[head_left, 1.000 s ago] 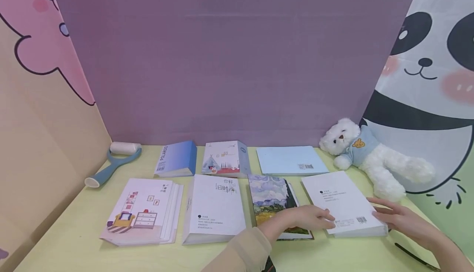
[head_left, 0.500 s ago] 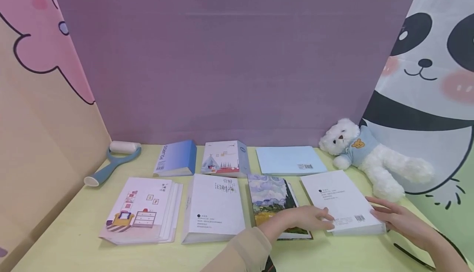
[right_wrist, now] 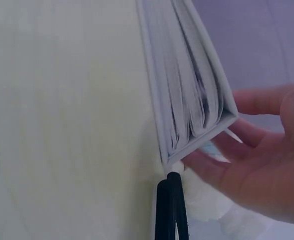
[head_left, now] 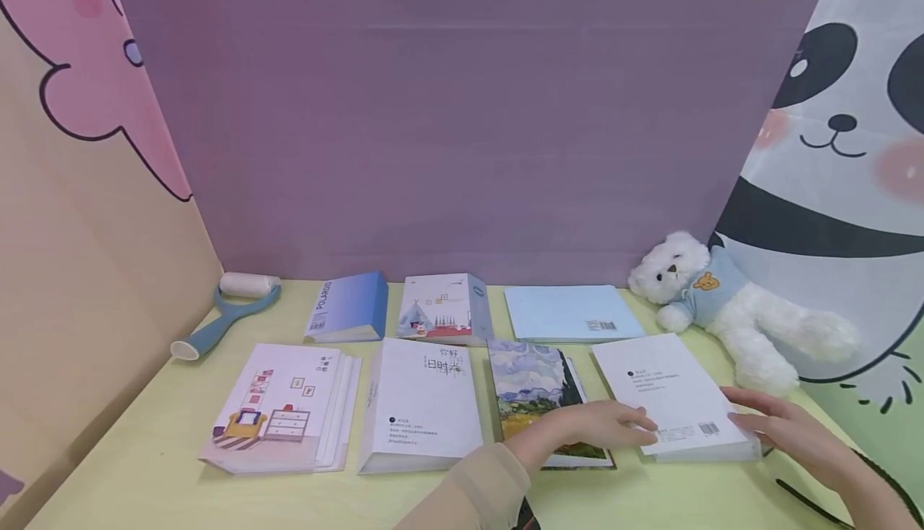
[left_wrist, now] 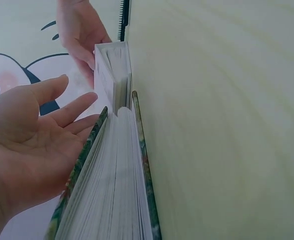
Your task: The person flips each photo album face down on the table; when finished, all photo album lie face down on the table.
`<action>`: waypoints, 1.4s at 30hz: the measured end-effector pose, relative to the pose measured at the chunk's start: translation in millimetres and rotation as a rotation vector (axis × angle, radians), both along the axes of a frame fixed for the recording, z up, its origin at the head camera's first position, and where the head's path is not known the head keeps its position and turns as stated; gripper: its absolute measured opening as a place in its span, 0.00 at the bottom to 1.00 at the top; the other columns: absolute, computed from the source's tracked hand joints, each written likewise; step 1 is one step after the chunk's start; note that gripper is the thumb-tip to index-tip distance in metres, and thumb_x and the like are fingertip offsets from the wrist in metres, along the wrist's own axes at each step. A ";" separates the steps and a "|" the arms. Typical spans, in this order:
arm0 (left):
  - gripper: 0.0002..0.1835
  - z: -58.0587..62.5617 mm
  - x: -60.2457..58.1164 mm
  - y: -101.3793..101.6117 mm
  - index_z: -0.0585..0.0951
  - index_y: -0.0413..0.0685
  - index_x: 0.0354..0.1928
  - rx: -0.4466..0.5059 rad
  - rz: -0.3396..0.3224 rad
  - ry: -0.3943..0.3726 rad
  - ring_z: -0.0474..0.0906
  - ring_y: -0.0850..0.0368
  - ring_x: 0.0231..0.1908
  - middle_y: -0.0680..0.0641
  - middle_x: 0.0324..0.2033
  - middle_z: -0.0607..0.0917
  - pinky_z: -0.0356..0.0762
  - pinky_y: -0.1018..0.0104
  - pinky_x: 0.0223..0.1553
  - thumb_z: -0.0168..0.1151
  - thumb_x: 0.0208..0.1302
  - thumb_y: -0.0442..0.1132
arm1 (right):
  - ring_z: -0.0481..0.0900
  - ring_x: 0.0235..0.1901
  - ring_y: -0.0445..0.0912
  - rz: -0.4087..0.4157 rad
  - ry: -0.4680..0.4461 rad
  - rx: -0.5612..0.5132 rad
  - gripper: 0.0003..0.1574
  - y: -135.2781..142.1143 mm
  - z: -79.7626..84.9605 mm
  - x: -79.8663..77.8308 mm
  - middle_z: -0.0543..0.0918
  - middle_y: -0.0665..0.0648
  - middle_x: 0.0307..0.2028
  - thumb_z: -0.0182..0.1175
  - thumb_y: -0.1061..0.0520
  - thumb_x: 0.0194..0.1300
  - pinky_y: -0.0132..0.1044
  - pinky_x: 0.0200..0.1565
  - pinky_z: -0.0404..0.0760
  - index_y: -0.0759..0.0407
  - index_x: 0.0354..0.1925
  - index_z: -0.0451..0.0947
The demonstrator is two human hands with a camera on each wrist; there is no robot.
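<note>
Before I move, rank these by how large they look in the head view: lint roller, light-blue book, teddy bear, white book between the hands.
Teddy bear
White book
Light-blue book
Lint roller
By area covered; the white book is nearer the camera than the others, so true sizes are unsure.

Small three-sided booth or nook, child-themed decor; can't tell if home or studio. Plain purple backdrop on far side, with faint creases. Left side panel: beige, large pink cartoon animal. Right side panel: big cartoon panda on pale ground. Pale yellow tabletop fills the space between. Homely items on it: white plush bear far right, lint roller far left, albums or books in two rows.
</note>
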State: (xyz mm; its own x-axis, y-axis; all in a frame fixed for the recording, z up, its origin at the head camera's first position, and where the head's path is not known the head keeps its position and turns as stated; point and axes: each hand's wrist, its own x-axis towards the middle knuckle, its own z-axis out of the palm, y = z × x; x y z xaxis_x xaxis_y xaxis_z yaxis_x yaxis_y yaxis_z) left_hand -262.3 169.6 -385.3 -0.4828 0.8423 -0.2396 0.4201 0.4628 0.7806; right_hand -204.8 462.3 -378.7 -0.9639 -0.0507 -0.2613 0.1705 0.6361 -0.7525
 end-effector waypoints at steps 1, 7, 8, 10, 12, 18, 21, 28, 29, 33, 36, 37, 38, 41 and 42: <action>0.20 -0.1 -0.3 -0.5 0.70 0.61 0.64 0.005 0.003 0.000 0.55 0.69 0.68 0.63 0.69 0.60 0.60 0.70 0.65 0.46 0.72 0.50 | 0.74 0.40 0.29 -0.001 0.016 0.019 0.43 -0.6 -0.6 -0.2 0.73 0.35 0.46 0.50 0.48 0.70 0.28 0.40 0.75 0.75 0.68 0.49; 0.20 -0.3 -0.8 -4.8 0.71 0.60 0.64 0.047 0.038 0.026 0.66 0.68 0.62 0.62 0.62 0.72 0.68 0.72 0.59 0.45 0.73 0.49 | 0.66 0.39 0.17 -0.017 0.228 0.190 0.37 -8.0 -5.0 -1.8 0.73 0.31 0.48 0.56 0.46 0.66 0.26 0.38 0.73 0.71 0.63 0.64; 0.20 -0.3 -1.2 -6.1 0.71 0.60 0.64 0.055 0.046 0.034 0.66 0.68 0.62 0.62 0.61 0.72 0.68 0.72 0.58 0.45 0.73 0.49 | 0.64 0.38 0.15 -0.026 0.285 0.217 0.36 -10.7 -6.1 -2.3 0.71 0.26 0.47 0.58 0.47 0.65 0.25 0.37 0.74 0.71 0.61 0.67; 0.20 -0.2 -3.1 -10.0 0.71 0.60 0.64 0.076 0.056 0.048 0.68 0.68 0.61 0.62 0.61 0.73 0.69 0.72 0.57 0.45 0.72 0.50 | 0.63 0.39 0.12 -0.054 0.402 0.257 0.33 -17.8 -7.7 -3.2 0.66 0.19 0.43 0.61 0.47 0.63 0.19 0.36 0.74 0.68 0.57 0.72; 0.20 1.1 -5.7 -15.2 0.71 0.60 0.63 0.101 0.069 0.058 0.69 0.68 0.60 0.62 0.60 0.74 0.70 0.72 0.56 0.45 0.72 0.50 | 0.61 0.38 0.11 -0.074 0.493 0.283 0.31 -25.4 -8.5 -4.1 0.64 0.16 0.42 0.62 0.47 0.62 0.16 0.35 0.73 0.67 0.55 0.75; 0.20 8.1 -13.4 -39.6 0.72 0.57 0.63 0.201 0.135 0.086 0.71 0.65 0.59 0.59 0.57 0.77 0.72 0.71 0.54 0.47 0.72 0.50 | 0.64 0.40 0.12 -0.055 0.688 0.288 0.21 -51.6 -6.6 -13.2 0.73 0.23 0.42 0.64 0.54 0.61 0.11 0.37 0.70 0.64 0.50 0.79; 0.20 11.0 -15.5 -54.3 0.73 0.56 0.62 0.228 0.165 0.120 0.71 0.63 0.59 0.57 0.56 0.77 0.73 0.70 0.54 0.48 0.71 0.49 | 0.66 0.42 0.13 -0.002 0.749 0.280 0.19 -65.6 -6.1 -18.9 0.78 0.30 0.43 0.65 0.57 0.59 0.10 0.39 0.69 0.62 0.48 0.80; 0.21 12.8 -22.8 -87.9 0.72 0.52 0.62 0.237 0.215 0.218 0.73 0.60 0.57 0.52 0.56 0.78 0.72 0.71 0.55 0.47 0.72 0.49 | 0.73 0.43 0.19 0.119 0.801 0.206 0.16 -99.9 -5.5 -28.6 0.85 0.44 0.42 0.64 0.60 0.59 0.14 0.41 0.73 0.63 0.47 0.80; 0.21 12.9 -24.1 -92.4 0.72 0.52 0.63 0.238 0.227 0.225 0.73 0.60 0.58 0.51 0.57 0.78 0.73 0.71 0.55 0.47 0.72 0.49 | 0.74 0.42 0.20 0.135 0.802 0.187 0.16 -104.7 -6.1 -30.1 0.86 0.47 0.42 0.64 0.61 0.59 0.14 0.42 0.74 0.63 0.47 0.80; 0.21 13.2 -28.4 -109.0 0.72 0.52 0.63 0.248 0.297 0.226 0.73 0.57 0.57 0.50 0.57 0.78 0.74 0.69 0.54 0.47 0.72 0.48 | 0.76 0.43 0.22 0.192 0.796 0.154 0.16 -122.2 -7.9 -36.5 0.86 0.53 0.42 0.63 0.61 0.60 0.16 0.42 0.75 0.64 0.48 0.80; 0.21 14.1 -30.5 -120.5 0.73 0.51 0.62 0.260 0.344 0.220 0.74 0.54 0.56 0.49 0.56 0.79 0.75 0.67 0.53 0.49 0.71 0.47 | 0.77 0.43 0.25 0.222 0.788 0.140 0.16 -133.7 -7.9 -40.7 0.85 0.56 0.43 0.63 0.61 0.60 0.18 0.43 0.76 0.62 0.48 0.80; 0.20 14.6 -30.9 -123.9 0.73 0.51 0.62 0.262 0.353 0.223 0.75 0.53 0.56 0.48 0.56 0.79 0.75 0.66 0.52 0.49 0.71 0.47 | 0.77 0.43 0.26 0.232 0.782 0.136 0.16 -137.4 -7.5 -41.8 0.85 0.58 0.43 0.63 0.61 0.60 0.19 0.43 0.77 0.62 0.48 0.80; 0.20 15.1 -31.4 -127.2 0.73 0.50 0.62 0.265 0.363 0.226 0.75 0.53 0.55 0.48 0.56 0.79 0.76 0.66 0.52 0.49 0.71 0.46 | 0.77 0.44 0.26 0.238 0.769 0.129 0.16 -140.8 -7.1 -42.6 0.85 0.59 0.44 0.62 0.61 0.61 0.20 0.43 0.77 0.61 0.48 0.80; 0.20 15.8 -32.4 -135.3 0.74 0.48 0.61 0.270 0.396 0.235 0.77 0.51 0.53 0.46 0.54 0.80 0.77 0.66 0.49 0.51 0.70 0.45 | 0.78 0.44 0.27 0.266 0.736 0.109 0.16 -149.8 -5.8 -44.6 0.84 0.60 0.46 0.61 0.60 0.62 0.23 0.43 0.78 0.61 0.49 0.80; 0.20 15.7 -32.8 -137.6 0.75 0.48 0.60 0.269 0.409 0.240 0.77 0.51 0.52 0.46 0.53 0.80 0.78 0.66 0.48 0.52 0.70 0.44 | 0.78 0.45 0.28 0.283 0.728 0.103 0.16 -152.6 -5.4 -45.1 0.83 0.61 0.46 0.61 0.60 0.62 0.24 0.43 0.79 0.62 0.49 0.79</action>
State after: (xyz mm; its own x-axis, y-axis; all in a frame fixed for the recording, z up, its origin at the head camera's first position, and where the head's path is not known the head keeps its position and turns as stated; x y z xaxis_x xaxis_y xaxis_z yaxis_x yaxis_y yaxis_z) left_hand -295.1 32.0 -369.6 -0.7985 0.5907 0.1161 0.4290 0.4230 0.7981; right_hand -249.9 309.7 -384.1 -0.8484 -0.3292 0.4146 -0.5215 0.6542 -0.5478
